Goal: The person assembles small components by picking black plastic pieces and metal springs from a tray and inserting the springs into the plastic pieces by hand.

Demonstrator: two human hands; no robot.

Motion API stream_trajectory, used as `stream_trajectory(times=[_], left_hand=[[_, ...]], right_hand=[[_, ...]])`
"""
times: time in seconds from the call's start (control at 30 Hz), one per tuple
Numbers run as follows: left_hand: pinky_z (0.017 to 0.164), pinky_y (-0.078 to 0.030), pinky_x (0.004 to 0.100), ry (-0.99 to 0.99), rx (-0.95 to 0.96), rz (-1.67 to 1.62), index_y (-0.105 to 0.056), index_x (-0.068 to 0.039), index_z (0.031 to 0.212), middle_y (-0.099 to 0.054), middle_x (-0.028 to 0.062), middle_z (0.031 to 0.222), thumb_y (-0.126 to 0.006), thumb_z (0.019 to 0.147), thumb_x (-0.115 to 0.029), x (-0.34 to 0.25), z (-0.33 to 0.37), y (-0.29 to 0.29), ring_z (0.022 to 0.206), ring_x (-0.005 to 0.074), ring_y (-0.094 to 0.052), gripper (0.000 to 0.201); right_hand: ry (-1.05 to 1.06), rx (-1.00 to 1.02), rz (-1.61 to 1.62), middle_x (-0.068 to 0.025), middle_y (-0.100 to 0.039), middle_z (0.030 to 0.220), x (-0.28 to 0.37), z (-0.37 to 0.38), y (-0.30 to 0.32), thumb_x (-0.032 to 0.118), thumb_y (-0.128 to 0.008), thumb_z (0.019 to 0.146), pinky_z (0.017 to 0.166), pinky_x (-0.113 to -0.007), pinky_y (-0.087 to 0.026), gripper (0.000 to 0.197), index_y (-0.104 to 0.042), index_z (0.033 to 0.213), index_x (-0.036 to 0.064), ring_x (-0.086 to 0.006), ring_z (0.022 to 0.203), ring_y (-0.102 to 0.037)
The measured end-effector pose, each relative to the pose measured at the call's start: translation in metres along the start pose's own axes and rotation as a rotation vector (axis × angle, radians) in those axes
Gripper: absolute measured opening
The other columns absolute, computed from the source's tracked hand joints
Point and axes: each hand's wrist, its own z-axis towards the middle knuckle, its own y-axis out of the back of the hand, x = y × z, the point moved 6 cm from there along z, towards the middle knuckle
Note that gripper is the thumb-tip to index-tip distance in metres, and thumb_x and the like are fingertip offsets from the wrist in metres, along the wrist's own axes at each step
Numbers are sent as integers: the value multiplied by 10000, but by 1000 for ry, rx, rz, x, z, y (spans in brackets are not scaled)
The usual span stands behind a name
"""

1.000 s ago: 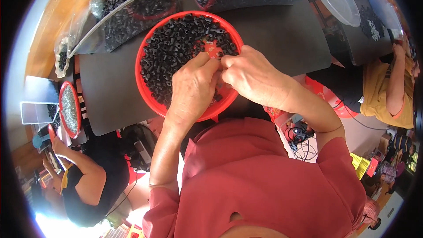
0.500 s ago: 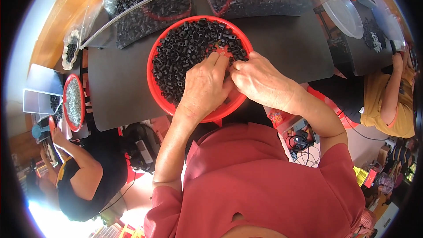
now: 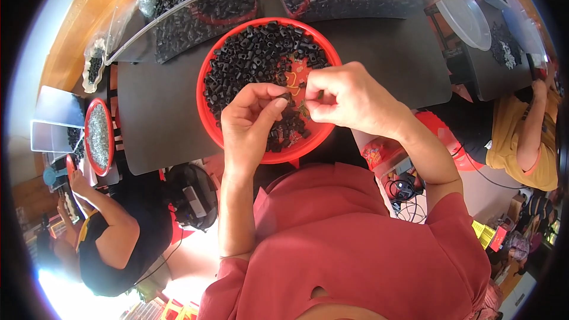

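A round red basin [image 3: 204, 110] full of small black tubular plastic parts [image 3: 243, 62] stands in front of me, with its patterned bottom showing at the right. Over its middle, my left hand [image 3: 246, 120] pinches one small black plastic part [image 3: 286, 96] between thumb and forefinger. Close by on the right, my right hand [image 3: 349, 96] is closed in a pinch above the basin's right side. Whatever its fingertips hold is too small or hidden to make out. More black parts [image 3: 290, 130] lie under my hands near the basin's front rim.
Clear plastic bins [image 3: 207, 21] of black parts line the table's far side. The dark table [image 3: 157, 112] extends both ways. A red basin of small silvery pieces [image 3: 99, 136] stands at the left. Co-workers sit at left [image 3: 109, 225] and right [image 3: 521, 130].
Both hands have risen from the basin and moved apart. The left hand has turned palm-up, now showing a black part in its pinch, and more of the basin's bottom is visible.
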Motion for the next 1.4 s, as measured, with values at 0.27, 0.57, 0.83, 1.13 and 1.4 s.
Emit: stream_trajectory(times=[0.27, 0.57, 0.83, 1.13, 1.4], left_hand=[[766, -492, 218, 44, -22, -278, -702, -8, 1097, -708, 26, 997, -674, 943, 7, 9, -11, 2, 821, 71, -604, 157], [872, -530, 266, 17, -54, -399, -690, 19, 1155, -692, 78, 1131, -634, 957, 23, 4, -15, 2, 959, 152, -676, 206], [923, -531, 273, 3, -43, -329, -631, 9, 1246, -679, 76, 1099, -646, 928, 62, 9, -15, 4, 1003, 140, -656, 324], [928, -529, 264, -19, -79, -265, -632, 14, 1193, -692, 82, 1069, -657, 906, 111, 5, -21, 1, 1003, 127, -654, 304], [916, -523, 248, -42, -60, -208, -631, 16, 1176, -691, 71, 1068, -645, 909, 124, 2, -26, 3, 1008, 111, -649, 289]], right_hand=[[20, -144, 265, -62, -731, 854, 12, 4, -2, -29, -702, 914, 676, -236, -553, 61, -697, 974, -35, -99, 784, -707], [60, -238, 321, -81, -744, 911, 9, 4, -8, -14, -699, 924, 724, -255, -578, 151, -672, 1072, -32, -142, 850, -736], [81, -212, 223, -93, -746, 876, 16, 5, -9, -12, -713, 903, 716, -288, -581, 278, -605, 1158, 5, -176, 843, -754], [130, -232, -50, -89, -732, 931, 30, -1, -14, -46, -722, 857, 709, -327, -590, 380, -542, 1182, 36, -247, 837, -750], [103, -226, -97, -75, -719, 944, 33, -6, -18, -64, -725, 828, 697, -343, -583, 421, -546, 1191, 52, -253, 820, -734]])
